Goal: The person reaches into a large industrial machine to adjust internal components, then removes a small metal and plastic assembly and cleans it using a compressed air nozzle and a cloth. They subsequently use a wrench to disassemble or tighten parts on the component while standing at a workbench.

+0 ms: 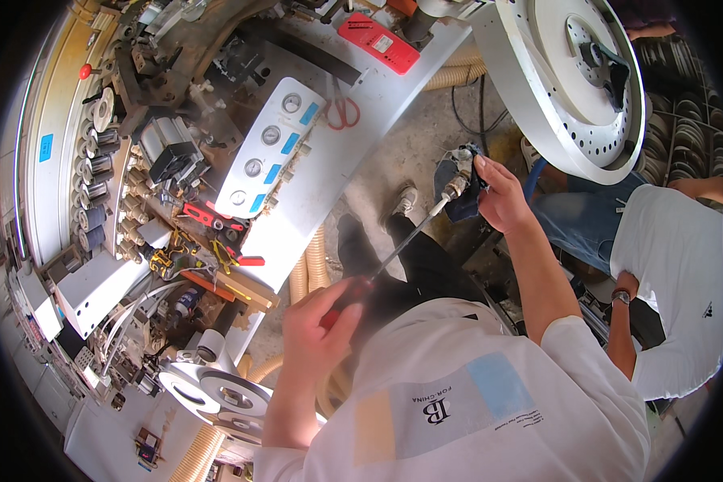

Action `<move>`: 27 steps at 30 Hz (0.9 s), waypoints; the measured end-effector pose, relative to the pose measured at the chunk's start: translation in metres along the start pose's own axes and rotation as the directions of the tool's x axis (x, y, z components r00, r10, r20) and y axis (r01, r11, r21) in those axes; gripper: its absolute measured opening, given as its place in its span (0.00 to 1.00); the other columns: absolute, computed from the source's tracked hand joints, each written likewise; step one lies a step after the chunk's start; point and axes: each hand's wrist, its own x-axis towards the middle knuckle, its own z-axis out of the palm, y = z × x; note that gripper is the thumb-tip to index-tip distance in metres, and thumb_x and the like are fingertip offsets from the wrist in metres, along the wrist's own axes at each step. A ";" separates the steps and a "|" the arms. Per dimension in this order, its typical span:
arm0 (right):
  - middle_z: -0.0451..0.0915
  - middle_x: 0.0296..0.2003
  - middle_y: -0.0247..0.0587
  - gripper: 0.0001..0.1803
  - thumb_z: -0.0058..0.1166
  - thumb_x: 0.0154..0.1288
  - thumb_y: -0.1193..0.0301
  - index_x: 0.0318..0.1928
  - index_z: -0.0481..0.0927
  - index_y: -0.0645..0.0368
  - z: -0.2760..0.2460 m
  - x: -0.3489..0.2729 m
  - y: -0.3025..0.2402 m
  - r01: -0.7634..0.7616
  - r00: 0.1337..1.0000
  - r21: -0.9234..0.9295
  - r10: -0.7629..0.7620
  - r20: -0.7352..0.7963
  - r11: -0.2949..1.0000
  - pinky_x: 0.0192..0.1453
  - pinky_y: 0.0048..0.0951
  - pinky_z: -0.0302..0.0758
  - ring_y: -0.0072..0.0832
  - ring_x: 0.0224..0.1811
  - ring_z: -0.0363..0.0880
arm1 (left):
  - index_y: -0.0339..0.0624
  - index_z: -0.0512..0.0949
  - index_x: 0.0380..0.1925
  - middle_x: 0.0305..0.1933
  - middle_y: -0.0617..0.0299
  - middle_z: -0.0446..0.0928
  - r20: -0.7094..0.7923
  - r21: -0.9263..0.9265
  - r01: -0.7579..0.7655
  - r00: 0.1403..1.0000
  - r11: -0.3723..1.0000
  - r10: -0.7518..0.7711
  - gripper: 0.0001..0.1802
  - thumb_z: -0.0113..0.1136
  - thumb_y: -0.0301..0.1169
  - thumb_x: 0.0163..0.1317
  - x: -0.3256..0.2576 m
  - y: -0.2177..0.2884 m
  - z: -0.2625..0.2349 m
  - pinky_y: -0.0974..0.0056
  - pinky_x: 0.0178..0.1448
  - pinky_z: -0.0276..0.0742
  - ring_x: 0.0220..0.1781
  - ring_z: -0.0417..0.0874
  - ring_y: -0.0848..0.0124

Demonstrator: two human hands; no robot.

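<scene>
My left hand (320, 325) is closed around the red handle of what looks like a long screwdriver (406, 243), partly blurred. Its thin shaft slants up to the right and ends in a whitish part at a metal pipe fitting (456, 186). My right hand (502, 193) grips that fitting together with a dark cloth (464, 207), which is bunched behind it. The fingers hide part of the fitting. Both hands are above my lap, apart from the bench.
On the white bench (353, 173) at left lie a white gauge panel (269, 145), red-handled scissors (342, 111), a red case (378, 42) and scattered hand tools. A large white perforated disc machine (562, 88) stands upper right. Beside me sits another person in a white shirt (675, 281).
</scene>
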 end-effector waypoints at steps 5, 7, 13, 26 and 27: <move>0.83 0.52 0.39 0.20 0.52 0.78 0.61 0.60 0.77 0.63 0.001 0.000 -0.001 0.005 1.000 0.012 -0.005 -0.003 1.000 0.61 0.38 0.77 0.32 0.54 0.82 | 0.34 0.84 0.51 0.31 0.60 0.83 0.001 -0.023 0.004 1.000 1.000 -0.004 0.18 0.66 0.31 0.63 0.000 0.002 0.000 0.71 0.30 0.67 0.24 0.71 0.78; 0.83 0.51 0.39 0.20 0.52 0.78 0.61 0.59 0.77 0.63 0.000 -0.001 -0.002 0.009 1.000 0.018 -0.009 0.008 1.000 0.61 0.38 0.77 0.32 0.53 0.83 | 0.35 0.83 0.53 0.40 0.57 0.86 0.037 0.013 0.011 0.999 1.000 -0.011 0.19 0.65 0.27 0.62 0.000 0.000 -0.003 0.73 0.32 0.75 0.29 0.80 0.78; 0.83 0.50 0.38 0.19 0.52 0.78 0.61 0.58 0.77 0.63 0.000 -0.003 -0.004 0.001 1.000 -0.008 -0.001 -0.013 1.000 0.60 0.37 0.78 0.31 0.52 0.83 | 0.35 0.83 0.52 0.35 0.58 0.84 0.018 0.041 -0.015 1.000 0.999 0.014 0.18 0.66 0.27 0.62 0.000 -0.002 -0.001 0.72 0.31 0.72 0.27 0.77 0.77; 0.84 0.42 0.37 0.17 0.49 0.79 0.61 0.52 0.79 0.62 0.017 -0.006 -0.003 -0.042 0.986 0.012 0.043 -0.164 0.999 0.51 0.30 0.78 0.26 0.44 0.83 | 0.34 0.84 0.51 0.30 0.60 0.82 0.012 -0.005 -0.061 0.998 0.998 0.061 0.18 0.66 0.29 0.62 -0.001 -0.005 0.005 0.70 0.29 0.68 0.24 0.72 0.76; 0.84 0.42 0.37 0.16 0.49 0.79 0.61 0.52 0.79 0.62 0.015 -0.006 -0.002 -0.043 0.986 0.017 0.045 -0.161 0.999 0.50 0.30 0.78 0.26 0.44 0.83 | 0.34 0.83 0.52 0.35 0.58 0.84 0.039 0.003 -0.048 0.998 0.999 0.048 0.18 0.66 0.27 0.62 -0.001 -0.005 0.004 0.71 0.32 0.72 0.29 0.77 0.76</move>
